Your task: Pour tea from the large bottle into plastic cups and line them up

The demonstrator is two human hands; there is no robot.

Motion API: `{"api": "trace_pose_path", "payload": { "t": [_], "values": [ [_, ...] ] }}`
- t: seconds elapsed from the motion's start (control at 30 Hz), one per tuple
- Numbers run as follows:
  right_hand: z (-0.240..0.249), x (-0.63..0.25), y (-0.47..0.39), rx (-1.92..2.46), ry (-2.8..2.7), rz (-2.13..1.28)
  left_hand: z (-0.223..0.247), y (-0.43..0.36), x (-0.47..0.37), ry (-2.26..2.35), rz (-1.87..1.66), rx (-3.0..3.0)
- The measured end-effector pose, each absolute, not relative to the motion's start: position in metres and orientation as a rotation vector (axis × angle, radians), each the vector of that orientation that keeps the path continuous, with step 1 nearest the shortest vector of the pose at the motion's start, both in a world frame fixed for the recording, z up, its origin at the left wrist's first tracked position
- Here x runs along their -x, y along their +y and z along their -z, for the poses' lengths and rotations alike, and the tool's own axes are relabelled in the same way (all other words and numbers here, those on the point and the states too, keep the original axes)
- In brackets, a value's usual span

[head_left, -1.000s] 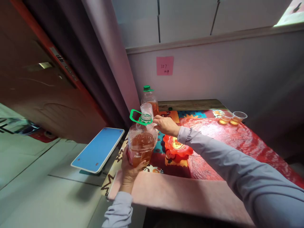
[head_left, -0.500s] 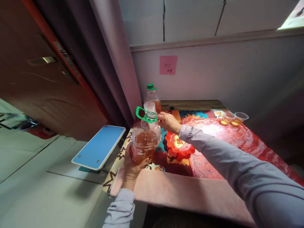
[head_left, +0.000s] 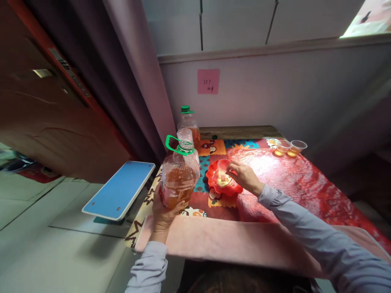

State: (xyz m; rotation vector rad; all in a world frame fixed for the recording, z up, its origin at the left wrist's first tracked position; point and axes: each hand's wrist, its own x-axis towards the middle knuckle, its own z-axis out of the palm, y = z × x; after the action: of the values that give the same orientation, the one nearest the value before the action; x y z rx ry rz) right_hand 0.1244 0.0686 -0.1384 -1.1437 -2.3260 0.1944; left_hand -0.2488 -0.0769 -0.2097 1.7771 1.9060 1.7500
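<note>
My left hand [head_left: 166, 211] is wrapped round the lower part of a large clear bottle [head_left: 180, 179] of amber liquid. The bottle has no cap on its mouth and a green ring handle [head_left: 172, 143] at its neck. My right hand [head_left: 244, 176] pinches the rim of a clear plastic cup [head_left: 224, 166] over the red scalloped dish [head_left: 212, 179]. Behind the held bottle is a stack of clear cups [head_left: 185, 134], partly hidden. A second bottle [head_left: 195, 133] with a green cap [head_left: 185, 109] stands farther back.
Two clear cups [head_left: 282, 148] [head_left: 296, 149] with amber liquid stand at the back right on red plastic. A loose green cap [head_left: 214, 137] lies near the back edge. A pink cloth [head_left: 214, 236] covers the front edge; a blue stool [head_left: 120, 189] is at left.
My right hand has moved from beside the cup stack, right and towards me, to the red dish, now with a cup. My left hand still holds the bottle; the view has shifted slightly.
</note>
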Motion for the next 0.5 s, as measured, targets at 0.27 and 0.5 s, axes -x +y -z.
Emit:
{"api": "trace_pose_path", "payload": {
  "t": [0.27, 0.5],
  "values": [
    [0.153, -0.125, 0.056, 1.190, -2.330, -0.184, 0.211, -0.074, 0.249, 1.933, -1.793, -1.715],
    [0.133, -0.128, 0.039, 1.125, -1.827, -0.442, 0.215, -0.073, 0.256, 1.902, -1.717, -1.762]
  ]
}}
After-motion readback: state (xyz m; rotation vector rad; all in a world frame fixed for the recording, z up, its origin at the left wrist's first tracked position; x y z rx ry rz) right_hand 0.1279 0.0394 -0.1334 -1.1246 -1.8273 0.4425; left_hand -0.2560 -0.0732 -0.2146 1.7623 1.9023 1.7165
